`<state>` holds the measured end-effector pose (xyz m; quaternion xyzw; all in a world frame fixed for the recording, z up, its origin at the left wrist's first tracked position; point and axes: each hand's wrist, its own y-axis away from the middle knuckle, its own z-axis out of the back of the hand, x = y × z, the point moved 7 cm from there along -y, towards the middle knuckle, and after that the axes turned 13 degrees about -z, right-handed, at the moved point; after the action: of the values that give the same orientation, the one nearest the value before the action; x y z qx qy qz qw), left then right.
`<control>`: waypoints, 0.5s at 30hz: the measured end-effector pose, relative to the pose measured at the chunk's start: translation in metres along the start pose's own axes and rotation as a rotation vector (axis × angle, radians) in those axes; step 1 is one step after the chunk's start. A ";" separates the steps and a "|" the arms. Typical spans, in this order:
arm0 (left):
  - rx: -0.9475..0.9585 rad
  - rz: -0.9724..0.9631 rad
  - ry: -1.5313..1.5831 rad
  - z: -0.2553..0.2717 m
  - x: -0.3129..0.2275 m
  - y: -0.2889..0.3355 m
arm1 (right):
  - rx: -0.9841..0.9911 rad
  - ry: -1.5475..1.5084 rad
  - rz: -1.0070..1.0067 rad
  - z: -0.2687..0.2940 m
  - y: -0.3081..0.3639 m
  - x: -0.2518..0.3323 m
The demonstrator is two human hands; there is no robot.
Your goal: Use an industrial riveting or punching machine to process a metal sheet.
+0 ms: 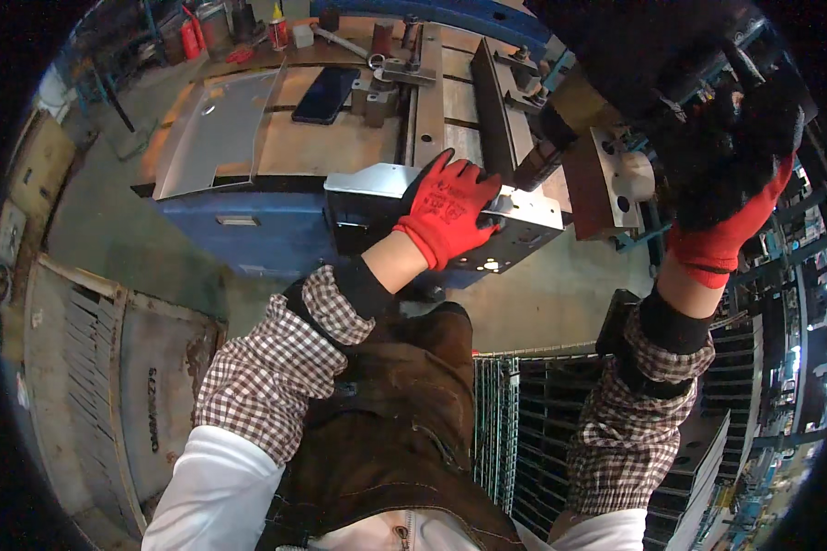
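My left hand (450, 204), in a red glove with dark fingertips, grips a long bent sheet-metal part (363, 184). Its fingers lie over the part's upper face, and the thumb is on the right. The part has holes near its right end and lies across the front of the machine table. At the upper right, my right hand (730, 197), in a red glove with a black palm, is raised beside the dark machine head. Its fingers seem curled next to a dark rod (744, 64), but the shadow hides what they hold.
A flat metal sheet (216, 129), a dark phone (327, 95) and steel clamp blocks (374, 99) lie on the machine table. Behind them are a wrench (340, 41) and a small bottle (277, 32). A wire rack (542, 422) stands by my right side, a metal cabinet (165, 367) at left.
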<state>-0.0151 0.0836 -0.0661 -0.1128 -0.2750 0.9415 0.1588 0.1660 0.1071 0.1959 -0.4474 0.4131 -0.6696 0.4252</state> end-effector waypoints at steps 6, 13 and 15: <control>-0.018 0.006 -0.035 0.002 0.004 0.006 | -0.093 0.238 0.150 0.000 0.001 -0.003; 0.007 0.003 -0.008 -0.002 0.002 0.000 | 0.017 -0.062 -0.076 0.013 -0.012 -0.034; 0.023 0.003 -0.016 -0.003 0.002 0.000 | 0.048 -0.059 -0.085 0.018 -0.015 -0.042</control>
<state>-0.0156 0.0863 -0.0689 -0.1039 -0.2655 0.9457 0.1562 0.1903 0.1477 0.2041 -0.4738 0.3648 -0.6831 0.4192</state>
